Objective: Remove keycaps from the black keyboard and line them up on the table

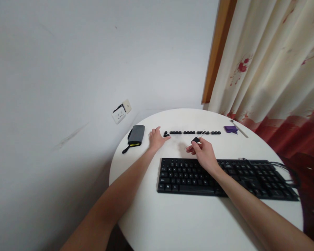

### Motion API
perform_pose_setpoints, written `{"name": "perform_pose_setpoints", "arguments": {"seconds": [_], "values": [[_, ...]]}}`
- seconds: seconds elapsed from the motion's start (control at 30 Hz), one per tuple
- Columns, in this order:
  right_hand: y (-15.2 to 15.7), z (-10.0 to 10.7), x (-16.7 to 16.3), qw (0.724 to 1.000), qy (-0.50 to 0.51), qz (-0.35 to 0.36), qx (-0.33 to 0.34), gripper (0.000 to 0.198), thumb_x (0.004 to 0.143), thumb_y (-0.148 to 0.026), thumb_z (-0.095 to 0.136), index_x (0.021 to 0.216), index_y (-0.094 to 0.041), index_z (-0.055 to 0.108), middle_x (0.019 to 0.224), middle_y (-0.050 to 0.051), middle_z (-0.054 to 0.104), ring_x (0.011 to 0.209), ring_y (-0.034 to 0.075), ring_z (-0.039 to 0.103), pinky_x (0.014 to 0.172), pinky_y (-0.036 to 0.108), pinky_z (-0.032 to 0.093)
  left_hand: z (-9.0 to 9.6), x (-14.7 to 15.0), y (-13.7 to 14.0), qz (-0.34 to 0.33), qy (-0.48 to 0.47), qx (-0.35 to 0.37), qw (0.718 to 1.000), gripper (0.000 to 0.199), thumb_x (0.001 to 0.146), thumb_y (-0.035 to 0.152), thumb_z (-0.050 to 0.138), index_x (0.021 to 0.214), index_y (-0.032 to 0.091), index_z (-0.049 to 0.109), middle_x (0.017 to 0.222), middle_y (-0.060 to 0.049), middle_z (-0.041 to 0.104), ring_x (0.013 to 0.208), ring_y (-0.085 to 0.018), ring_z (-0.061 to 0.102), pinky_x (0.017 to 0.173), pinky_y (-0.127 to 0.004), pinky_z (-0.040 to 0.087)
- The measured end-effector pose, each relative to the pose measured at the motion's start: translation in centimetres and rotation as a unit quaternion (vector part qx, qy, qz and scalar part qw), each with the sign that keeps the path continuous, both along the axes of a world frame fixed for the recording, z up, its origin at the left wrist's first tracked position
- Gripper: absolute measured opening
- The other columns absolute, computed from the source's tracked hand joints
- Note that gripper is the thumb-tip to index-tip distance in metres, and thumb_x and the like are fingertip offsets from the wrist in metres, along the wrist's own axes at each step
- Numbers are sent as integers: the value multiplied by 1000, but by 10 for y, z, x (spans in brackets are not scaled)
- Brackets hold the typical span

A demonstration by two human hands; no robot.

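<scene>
My left hand (pixel 157 139) rests over the far left part of the table with its fingers spread. Its thumb reaches to a small group of black keycaps (pixel 166 135); whether it touches them I cannot tell. In my right hand (pixel 205 153) is what looks like a wire keycap puller (pixel 195 139), with a black grip and thin wires sticking out at both ends. Below that hand lies a black keyboard (pixel 191 176), partly covered by my right forearm. Farther back, a row of loose keycaps (pixel 189 132) stretches across the table in short groups.
A grey pouch (pixel 137 135) with a black strap lies at the left edge. At the far right are a purple cloth (pixel 230 129) and a thin brush (pixel 239 129). The round white table (pixel 199 219) stands by a wall with a socket (pixel 119 114) and a curtain (pixel 267 69).
</scene>
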State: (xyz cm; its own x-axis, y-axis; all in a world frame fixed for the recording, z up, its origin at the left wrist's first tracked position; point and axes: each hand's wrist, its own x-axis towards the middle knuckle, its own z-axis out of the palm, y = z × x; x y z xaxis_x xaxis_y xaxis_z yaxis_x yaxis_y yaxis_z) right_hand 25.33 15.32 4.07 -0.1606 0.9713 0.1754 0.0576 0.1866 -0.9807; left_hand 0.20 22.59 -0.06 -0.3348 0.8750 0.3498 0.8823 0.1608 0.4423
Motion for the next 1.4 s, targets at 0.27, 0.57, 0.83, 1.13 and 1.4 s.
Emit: {"name": "perform_pose_setpoints", "arguments": {"seconds": [0.27, 0.57, 0.83, 1.13, 1.4], "values": [[3, -1, 3, 1000, -1, 0, 8, 25, 88, -44, 55, 87, -19, 54, 79, 10, 74, 69, 20, 70, 61, 30, 53, 11, -16, -15, -44, -57, -53, 996, 35, 73, 42, 79, 92, 16, 67, 96, -9, 71, 91, -22, 66, 80, -29, 46], [2, 2, 2, 1000, -15, 6, 7, 25, 89, -43, 55, 86, -19, 56, 80, 11, 74, 71, 21, 71, 62, 30, 52, 7, -13, -11, -43, -75, -39, 996, 32, 71, 46, 79, 83, 18, 69, 86, -6, 72, 81, -20, 66, 72, -28, 47], [1, 2, 2, 1000, -18, 7, 6, 24, 89, -42, 55, 85, -18, 56, 81, 11, 74, 72, 21, 71, 63, 32, 52, 3, -9, -3, -27, -59, -28, 998, 31, 71, 48, 78, 79, 19, 70, 85, -7, 73, 83, -22, 66, 73, -30, 47], [1, 4, 2, 1000, -22, 5, 10, 23, 89, -41, 55, 84, -19, 56, 79, 10, 74, 69, 21, 71, 62, 31, 52, 2, -9, -1, -21, -39, -36, 998, 33, 73, 51, 76, 83, 20, 71, 88, -7, 73, 87, -23, 66, 75, -31, 47], [1, 5, 3, 1000, -22, 5, 7, 23, 88, -41, 56, 84, -19, 55, 78, 10, 74, 71, 21, 71, 63, 31, 52, 4, -8, -4, -30, -46, -32, 998, 30, 74, 48, 76, 83, 19, 72, 87, -7, 73, 85, -23, 67, 75, -31, 47]]}}
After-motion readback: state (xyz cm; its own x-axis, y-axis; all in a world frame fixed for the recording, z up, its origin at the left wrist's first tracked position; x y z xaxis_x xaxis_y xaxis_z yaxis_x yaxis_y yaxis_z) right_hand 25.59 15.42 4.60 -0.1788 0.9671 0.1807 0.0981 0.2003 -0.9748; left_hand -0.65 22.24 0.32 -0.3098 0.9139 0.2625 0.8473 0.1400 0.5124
